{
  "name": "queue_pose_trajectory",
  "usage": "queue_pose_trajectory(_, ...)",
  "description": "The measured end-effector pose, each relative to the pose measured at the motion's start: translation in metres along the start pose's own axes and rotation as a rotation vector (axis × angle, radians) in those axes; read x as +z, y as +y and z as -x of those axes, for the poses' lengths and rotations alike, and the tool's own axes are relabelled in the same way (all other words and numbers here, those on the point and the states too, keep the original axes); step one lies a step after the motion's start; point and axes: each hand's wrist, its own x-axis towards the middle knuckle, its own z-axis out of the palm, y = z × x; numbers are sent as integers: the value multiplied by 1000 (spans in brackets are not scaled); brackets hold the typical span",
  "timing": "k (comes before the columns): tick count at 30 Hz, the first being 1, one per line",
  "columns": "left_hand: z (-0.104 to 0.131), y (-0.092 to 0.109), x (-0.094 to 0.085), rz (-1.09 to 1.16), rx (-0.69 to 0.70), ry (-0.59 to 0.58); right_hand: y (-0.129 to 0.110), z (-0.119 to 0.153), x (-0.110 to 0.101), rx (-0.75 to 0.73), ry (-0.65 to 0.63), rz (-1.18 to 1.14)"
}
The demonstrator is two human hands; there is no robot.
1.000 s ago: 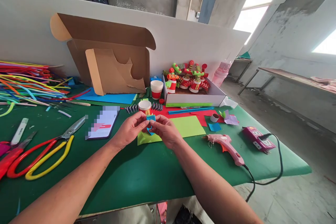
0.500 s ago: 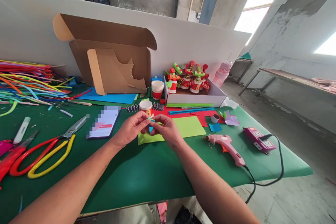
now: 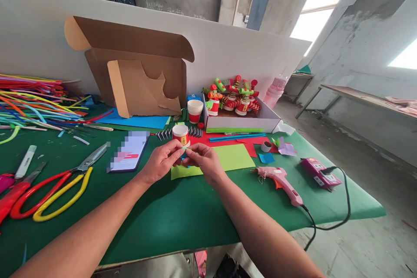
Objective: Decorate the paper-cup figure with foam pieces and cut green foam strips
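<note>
My left hand (image 3: 163,159) and my right hand (image 3: 204,161) meet over the table, thumbs and fingertips pinched together. Between them is a small blue-green piece (image 3: 184,148) that looks like paper, mostly hidden by the fingers. Just beyond the fingertips stands a white paper cup (image 3: 180,131) with a red and yellow wrap, a grey accordion-folded strip (image 3: 164,134) sticking out on each side. Below the hands lies a light green paper sheet (image 3: 233,159), partly covered by my right hand, with red paper (image 3: 211,138) behind it.
A pink glue gun (image 3: 282,181) and a purple power box (image 3: 321,173) with a cable lie right. Scissors (image 3: 83,169) and a phone (image 3: 130,152) lie left. Behind stand stacked cups (image 3: 195,111), a white box (image 3: 243,125) of finished figures, and a cardboard box (image 3: 137,47).
The fingertips have drawn closer around the small piece, so less of it shows. Both hands stay in nearly the same place.
</note>
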Motion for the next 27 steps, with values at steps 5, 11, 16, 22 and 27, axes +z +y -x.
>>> queue_pose_trajectory(5,-1,0,4,29,-29,-16,-2,-1,-2,-30,71,-48)
queue_pose_trajectory(11,1,6,-1,-30,-6,1,-6,0,-6,-19,-12,71)
queue_pose_trajectory(16,0,7,0,48,-33,9,-2,0,-3,-15,18,3)
queue_pose_trajectory(22,0,7,2,-98,-20,-13,0,0,-4,-24,37,-3)
queue_pose_trajectory(27,2,10,1,-227,53,6,2,-3,-4,-116,71,115)
